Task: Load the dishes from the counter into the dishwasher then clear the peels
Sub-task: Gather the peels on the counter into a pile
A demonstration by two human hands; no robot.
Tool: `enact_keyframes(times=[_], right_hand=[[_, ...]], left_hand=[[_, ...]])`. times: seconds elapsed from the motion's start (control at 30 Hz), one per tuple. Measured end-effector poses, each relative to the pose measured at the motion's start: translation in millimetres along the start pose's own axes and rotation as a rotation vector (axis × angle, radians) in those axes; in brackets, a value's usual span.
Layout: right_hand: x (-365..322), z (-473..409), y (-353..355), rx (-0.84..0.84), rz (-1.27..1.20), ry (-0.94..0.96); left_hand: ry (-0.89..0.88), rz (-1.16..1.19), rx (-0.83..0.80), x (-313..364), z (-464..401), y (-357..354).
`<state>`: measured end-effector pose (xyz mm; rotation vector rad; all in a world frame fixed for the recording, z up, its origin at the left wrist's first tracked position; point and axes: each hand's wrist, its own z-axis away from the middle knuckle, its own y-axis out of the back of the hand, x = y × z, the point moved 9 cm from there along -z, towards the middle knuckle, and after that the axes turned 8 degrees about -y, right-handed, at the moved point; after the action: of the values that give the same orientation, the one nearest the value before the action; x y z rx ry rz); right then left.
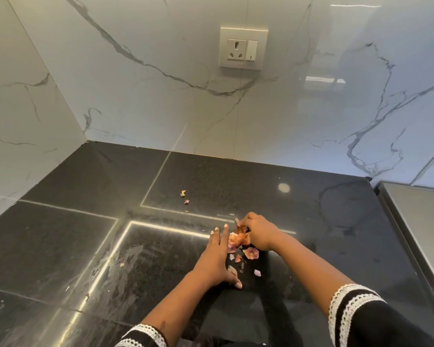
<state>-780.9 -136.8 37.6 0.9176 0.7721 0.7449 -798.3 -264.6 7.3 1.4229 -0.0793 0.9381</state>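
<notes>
While I read from the left, the left hand (217, 256) lies flat with fingers straight on the dark surface (60, 246), walling the peels (238, 240), a loose heap between both hands near the front edge. Its grip holds nothing; the right hand (258, 234) curls over the heap's far side, pinching peels. I judge them papery, light and brittle, best scooped from beneath; scattered, no common axis or heading.

Head view, steeply down onto counter (85, 234)
</notes>
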Motion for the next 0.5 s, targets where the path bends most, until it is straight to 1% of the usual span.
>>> enact_keyframes(times=[0.2, 0.27, 0.37, 0.4, 0.43, 0.5], right_hand=[[-11, 17, -12, -0.045, -0.110, 0.075], [-10, 19, -8, -0.046, -0.162, 0.054], [8, 17, 6, -0.009, -0.257, -0.058], [16, 17, 6, -0.042, -0.242, -0.111], [25, 17, 3, -0.112, -0.215, -0.175], [37, 25, -10, -0.340, -0.240, -0.321]], left_hand=[[-0.002, -0.009, 0.008, 0, -1, 1], [0.001, -0.017, 0.003, 2, -1, 2], [0.008, -0.032, -0.005, 2, -2, 1], [0.011, -0.034, -0.007, 3, -2, 1], [0.015, -0.037, -0.009, 3, -2, 2], [0.021, -0.052, -0.026, 5, -3, 2]])
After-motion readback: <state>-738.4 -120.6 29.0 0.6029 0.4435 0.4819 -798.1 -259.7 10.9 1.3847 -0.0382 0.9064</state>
